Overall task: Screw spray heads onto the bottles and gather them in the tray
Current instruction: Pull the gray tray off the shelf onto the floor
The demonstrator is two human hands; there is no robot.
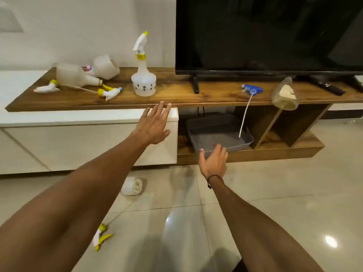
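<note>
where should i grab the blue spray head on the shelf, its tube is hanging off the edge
Take the blue spray head by its body, from above. It lies flat on the wooden shelf, so the top is open to the fingers. Its thin tube droops over the edge toward the grey tray and looks too flimsy to lift by.

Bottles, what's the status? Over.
Both hands open: left hand, right hand by grey tray. One bottle capped. Blue spray head's tube dangles into tray.
</note>
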